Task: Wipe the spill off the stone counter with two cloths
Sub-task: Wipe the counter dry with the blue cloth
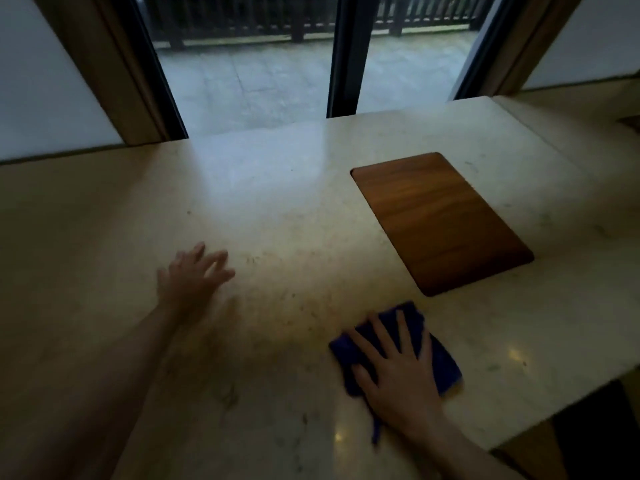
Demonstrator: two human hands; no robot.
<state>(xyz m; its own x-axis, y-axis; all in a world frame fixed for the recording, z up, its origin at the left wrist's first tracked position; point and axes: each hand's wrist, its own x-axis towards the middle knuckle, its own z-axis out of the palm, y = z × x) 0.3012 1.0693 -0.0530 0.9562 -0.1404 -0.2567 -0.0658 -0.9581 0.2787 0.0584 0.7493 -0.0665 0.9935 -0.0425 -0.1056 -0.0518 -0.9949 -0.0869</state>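
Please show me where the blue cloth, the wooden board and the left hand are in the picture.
blue cloth (441,358): head view, on the bare right part beside the pressing hand.
wooden board (440,220): head view, on the middle of its top face.
left hand (190,275): head view, on the back of the hand.

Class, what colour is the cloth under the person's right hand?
Dark blue. The cloth lies under the right hand; the head view shows it.
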